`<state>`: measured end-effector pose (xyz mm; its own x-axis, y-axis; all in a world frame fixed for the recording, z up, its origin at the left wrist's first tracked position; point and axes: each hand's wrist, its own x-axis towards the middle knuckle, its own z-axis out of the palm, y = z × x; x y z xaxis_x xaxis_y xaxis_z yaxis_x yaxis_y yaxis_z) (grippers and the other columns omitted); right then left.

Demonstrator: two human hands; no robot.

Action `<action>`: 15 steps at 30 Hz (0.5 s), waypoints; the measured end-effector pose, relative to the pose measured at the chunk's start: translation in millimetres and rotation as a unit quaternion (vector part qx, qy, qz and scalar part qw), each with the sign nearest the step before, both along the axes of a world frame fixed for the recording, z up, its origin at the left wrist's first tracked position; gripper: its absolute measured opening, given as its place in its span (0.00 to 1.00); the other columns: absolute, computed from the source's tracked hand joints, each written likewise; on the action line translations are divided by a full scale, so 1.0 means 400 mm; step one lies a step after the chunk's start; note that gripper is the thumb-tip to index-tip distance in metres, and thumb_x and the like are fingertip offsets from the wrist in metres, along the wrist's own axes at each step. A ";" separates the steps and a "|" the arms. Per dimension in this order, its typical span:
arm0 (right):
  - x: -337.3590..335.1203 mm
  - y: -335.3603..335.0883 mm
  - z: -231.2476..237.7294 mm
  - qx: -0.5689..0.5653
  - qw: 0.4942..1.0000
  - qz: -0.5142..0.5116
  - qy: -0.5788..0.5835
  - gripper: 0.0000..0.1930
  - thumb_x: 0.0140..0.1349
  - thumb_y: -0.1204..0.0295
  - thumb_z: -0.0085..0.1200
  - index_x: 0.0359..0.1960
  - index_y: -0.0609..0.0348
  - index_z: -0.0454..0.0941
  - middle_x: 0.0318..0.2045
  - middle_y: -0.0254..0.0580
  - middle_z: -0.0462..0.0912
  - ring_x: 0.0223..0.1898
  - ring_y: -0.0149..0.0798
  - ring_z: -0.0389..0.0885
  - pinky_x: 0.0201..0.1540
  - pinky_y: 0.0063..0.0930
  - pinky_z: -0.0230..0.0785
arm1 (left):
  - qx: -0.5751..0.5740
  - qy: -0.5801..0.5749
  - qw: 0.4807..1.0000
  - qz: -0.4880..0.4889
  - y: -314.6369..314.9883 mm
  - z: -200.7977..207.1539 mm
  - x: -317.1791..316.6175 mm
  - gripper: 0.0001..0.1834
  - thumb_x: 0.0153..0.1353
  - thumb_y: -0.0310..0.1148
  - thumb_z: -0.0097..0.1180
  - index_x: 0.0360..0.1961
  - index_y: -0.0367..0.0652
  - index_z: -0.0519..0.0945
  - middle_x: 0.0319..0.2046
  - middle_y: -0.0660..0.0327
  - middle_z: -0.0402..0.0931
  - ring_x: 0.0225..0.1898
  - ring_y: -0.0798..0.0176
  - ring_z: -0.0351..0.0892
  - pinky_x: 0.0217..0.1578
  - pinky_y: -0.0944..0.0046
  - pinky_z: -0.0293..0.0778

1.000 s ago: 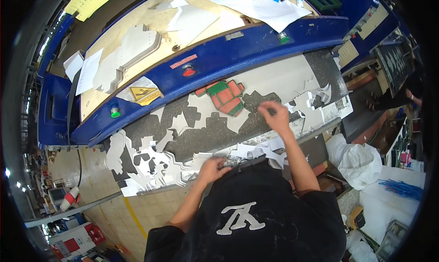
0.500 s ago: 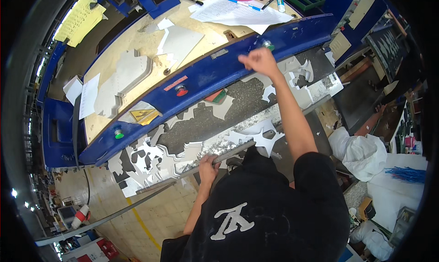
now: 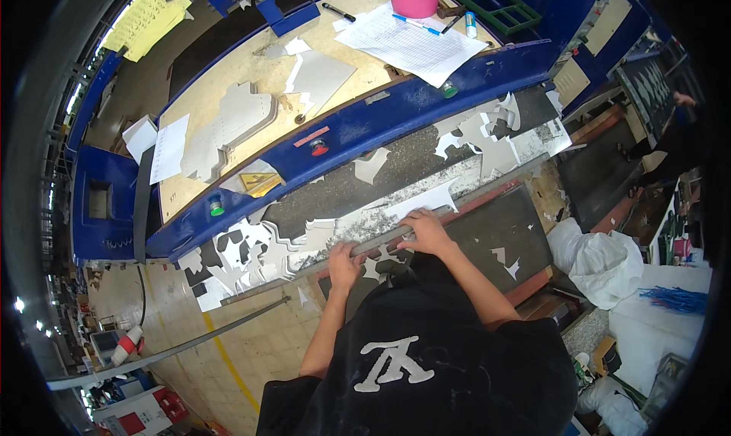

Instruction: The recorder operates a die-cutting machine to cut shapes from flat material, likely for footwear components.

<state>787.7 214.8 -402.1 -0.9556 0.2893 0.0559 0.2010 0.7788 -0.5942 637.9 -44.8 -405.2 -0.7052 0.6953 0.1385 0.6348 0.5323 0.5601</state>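
Both of my hands are at a grey bar (image 3: 379, 240) that runs along the near edge of the machine bed. My left hand (image 3: 345, 265) is closed over its left part, thumb and fingers curled at the edge. Further right, my right hand (image 3: 425, 233) also lies curled over the bar; its palm side is hidden. Just beyond it, a white sheet piece (image 3: 420, 199) rests on the speckled strip of the bed. Dark material and pale scraps (image 3: 378, 267) show between my forearms, partly covered by my black shirt.
Pale cut-out scraps (image 3: 255, 253) are heaped at the bed's left end, more (image 3: 495, 135) at its right. A blue beam (image 3: 354, 124) with a red button (image 3: 318, 146) and green buttons (image 3: 216, 207) crosses behind. Stacked grey pieces (image 3: 236, 124) and papers (image 3: 415, 44) lie above it.
My right hand has come down from beside the right green button to the grey bar. The red-and-green item on the bed no longer shows. My left hand stays on the bar.
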 end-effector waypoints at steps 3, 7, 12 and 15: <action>-0.002 -0.002 -0.002 0.005 1.000 -0.002 -0.016 0.29 0.48 0.55 0.80 0.50 0.53 0.88 0.52 0.46 0.85 0.61 0.55 0.79 0.69 0.48 0.68 | 0.001 0.008 1.000 -0.002 -0.003 -0.011 0.000 0.20 0.50 0.30 0.76 0.46 0.40 0.87 0.42 0.46 0.81 0.48 0.37 0.80 0.52 0.43 0.76; -0.007 -0.027 -0.022 0.057 0.997 -0.045 0.005 0.25 0.45 0.63 0.82 0.45 0.53 0.87 0.46 0.46 0.84 0.57 0.54 0.79 0.65 0.49 0.70 | 0.019 0.051 0.998 -0.024 0.001 -0.026 -0.003 0.20 0.52 0.31 0.79 0.46 0.41 0.87 0.40 0.48 0.79 0.46 0.39 0.79 0.49 0.46 0.76; -0.033 -0.024 -0.047 0.074 0.996 -0.046 0.019 0.20 0.47 0.69 0.79 0.43 0.53 0.86 0.45 0.46 0.84 0.57 0.54 0.79 0.62 0.50 0.71 | 0.042 0.047 0.998 -0.016 0.001 -0.026 -0.008 0.19 0.50 0.29 0.80 0.43 0.40 0.87 0.39 0.48 0.80 0.46 0.39 0.80 0.49 0.45 0.76; -0.041 -0.027 -0.023 0.073 0.997 -0.029 0.024 0.18 0.48 0.72 0.77 0.42 0.53 0.86 0.46 0.46 0.84 0.56 0.54 0.79 0.59 0.50 0.71 | 0.054 0.053 0.997 -0.003 -0.003 -0.026 -0.007 0.18 0.51 0.29 0.79 0.43 0.40 0.87 0.39 0.48 0.80 0.46 0.39 0.80 0.49 0.45 0.76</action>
<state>771.4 204.2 -411.2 -0.9328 0.3296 0.1460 0.2228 0.8454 -0.4854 635.2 -46.1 -415.6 -0.6783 0.6763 0.2871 0.6969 0.4684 0.5431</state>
